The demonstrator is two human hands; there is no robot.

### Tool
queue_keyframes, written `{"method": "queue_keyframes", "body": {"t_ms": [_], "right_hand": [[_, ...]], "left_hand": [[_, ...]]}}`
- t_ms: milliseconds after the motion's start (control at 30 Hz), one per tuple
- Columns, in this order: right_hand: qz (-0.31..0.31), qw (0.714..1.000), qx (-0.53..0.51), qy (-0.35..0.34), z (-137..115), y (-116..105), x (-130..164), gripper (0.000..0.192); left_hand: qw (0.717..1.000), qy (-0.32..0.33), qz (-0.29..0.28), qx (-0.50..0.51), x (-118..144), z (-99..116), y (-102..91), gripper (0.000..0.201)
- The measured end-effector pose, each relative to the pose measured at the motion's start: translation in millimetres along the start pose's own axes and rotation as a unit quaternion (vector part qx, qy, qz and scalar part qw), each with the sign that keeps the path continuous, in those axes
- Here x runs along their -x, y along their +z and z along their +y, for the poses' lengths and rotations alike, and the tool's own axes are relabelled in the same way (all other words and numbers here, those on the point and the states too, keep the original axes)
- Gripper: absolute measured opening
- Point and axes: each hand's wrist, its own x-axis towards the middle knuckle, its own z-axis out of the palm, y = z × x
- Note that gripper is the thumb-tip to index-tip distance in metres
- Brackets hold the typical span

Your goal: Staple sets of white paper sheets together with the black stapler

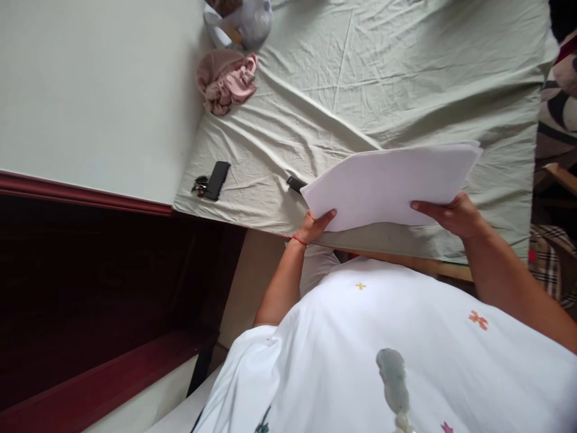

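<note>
Head view: I am holding the paper stack (392, 183) with left hand (315, 225) and right hand (453, 213), fingers pinching its near edge, keeping it level over the bed sheet (360, 72).

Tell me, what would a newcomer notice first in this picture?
First, the white paper stack held above the bed edge, the left hand under its left corner and the right hand gripping its right side. Next, the pale green sheet beneath it, wrinkled. Then the pink cloth bunched near the wall and a black phone at the sheet's left edge.
</note>
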Motion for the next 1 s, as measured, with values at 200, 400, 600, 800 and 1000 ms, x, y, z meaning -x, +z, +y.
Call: {"method": "queue_keyframes", "body": {"t_ms": [200, 400, 600, 800, 1000], "right_hand": [[0.009, 0.990, -0.101, 0.093, 0, 5, 7, 0.046], [0.027, 0.961, -0.135, 0.239, 2, 8, 16, 0.054], [0.095, 0.951, -0.143, 0.256, -4, 8, 16, 0.047], [0.099, 0.941, -0.166, 0.278, -3, 7, 17, 0.051], [0.101, 0.951, -0.173, 0.236, -11, 26, 19, 0.047]], "left_hand": [[0.994, -0.038, -0.067, 0.077, 3, 3, -1.2, 0.065], [0.983, -0.113, -0.105, 0.104, 2, -4, -4.7, 0.058], [0.978, -0.172, -0.049, 0.108, -1, 3, -9.6, 0.048], [0.969, -0.212, 0.033, 0.120, 0, 15, -11.4, 0.026], [0.952, -0.251, 0.118, 0.128, 2, 22, -12.3, 0.022]]}}
